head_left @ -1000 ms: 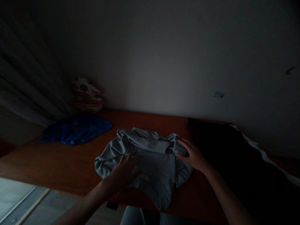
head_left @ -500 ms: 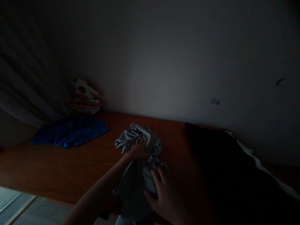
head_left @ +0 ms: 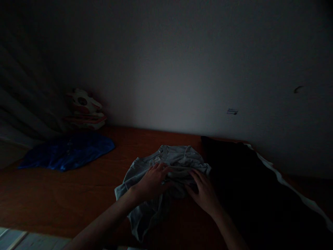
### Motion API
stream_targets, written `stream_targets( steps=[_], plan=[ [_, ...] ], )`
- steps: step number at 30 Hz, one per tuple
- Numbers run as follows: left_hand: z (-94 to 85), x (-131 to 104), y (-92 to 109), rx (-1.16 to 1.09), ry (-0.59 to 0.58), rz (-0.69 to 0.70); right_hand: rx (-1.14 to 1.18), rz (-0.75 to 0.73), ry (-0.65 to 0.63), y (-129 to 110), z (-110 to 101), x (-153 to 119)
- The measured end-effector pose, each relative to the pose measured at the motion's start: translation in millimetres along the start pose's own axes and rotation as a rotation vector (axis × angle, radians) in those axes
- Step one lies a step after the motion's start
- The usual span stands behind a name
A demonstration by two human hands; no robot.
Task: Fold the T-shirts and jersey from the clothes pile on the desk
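A grey shirt (head_left: pixel 179 155) lies partly spread on the brown wooden surface (head_left: pixel 65 194), its collar toward the wall and one side hanging in loose folds toward me. On the middle of the shirt rests my left hand (head_left: pixel 156 178), its fingers bent over the bunched cloth; whether it pinches the fabric is hard to see in the dim light. My right hand (head_left: pixel 203 191) touches the right part of the cloth, thumb and fingers apart.
Blue shiny cloth (head_left: pixel 70 151) lies at the left. Behind it a white and red toy (head_left: pixel 84 102) sits on a box (head_left: pixel 88 121) near the curtain (head_left: pixel 23 86). Black cloth (head_left: pixel 260 187) with a white edge covers the right side. A wall (head_left: pixel 166 69) stands behind.
The grey shirt has gone from a crumpled bundle to a wider, flatter spread with its collar showing. My right hand has moved up and to the right; the view has shifted slightly.
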State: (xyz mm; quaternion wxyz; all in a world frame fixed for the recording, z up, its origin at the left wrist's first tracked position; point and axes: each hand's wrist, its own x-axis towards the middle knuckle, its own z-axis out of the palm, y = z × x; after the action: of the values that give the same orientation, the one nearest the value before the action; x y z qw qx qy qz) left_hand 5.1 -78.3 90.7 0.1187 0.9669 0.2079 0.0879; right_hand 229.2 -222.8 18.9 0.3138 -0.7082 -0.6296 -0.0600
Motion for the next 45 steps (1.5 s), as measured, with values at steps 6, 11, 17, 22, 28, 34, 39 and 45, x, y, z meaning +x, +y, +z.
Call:
stream_targets(
  steps=[6,11,17,22,28,34,39,45],
  plan=[
    [7.9,-66,-22,0.1,-0.079,-0.025,-0.225,0.034,-0.085,1,16,-5],
    [-16.4,-90,-79,0.18,-0.103,-0.005,-0.365,0.05,-0.207,-39,-2,-18],
    [-36.8,-71,-111,-0.099,0.042,-0.189,-0.055,0.134,-0.306,-44,-29,7],
    [0.6,-44,-145,0.158,0.27,-0.611,-0.176,0.094,-0.001,17,-11,49],
    [15.6,-51,-188,0.157,0.129,-0.678,-0.339,0.27,-0.203,44,4,38],
    [-11.5,-57,-215,0.016,0.079,-0.712,-0.243,0.427,-0.475,43,-22,32],
    [-9.5,-25,-206,0.026,0.092,-0.727,-0.111,0.364,-0.186,57,-2,65],
    [-20.7,-10,-196,0.001,0.084,-0.667,-0.076,0.413,-0.267,63,12,80]
  ],
)
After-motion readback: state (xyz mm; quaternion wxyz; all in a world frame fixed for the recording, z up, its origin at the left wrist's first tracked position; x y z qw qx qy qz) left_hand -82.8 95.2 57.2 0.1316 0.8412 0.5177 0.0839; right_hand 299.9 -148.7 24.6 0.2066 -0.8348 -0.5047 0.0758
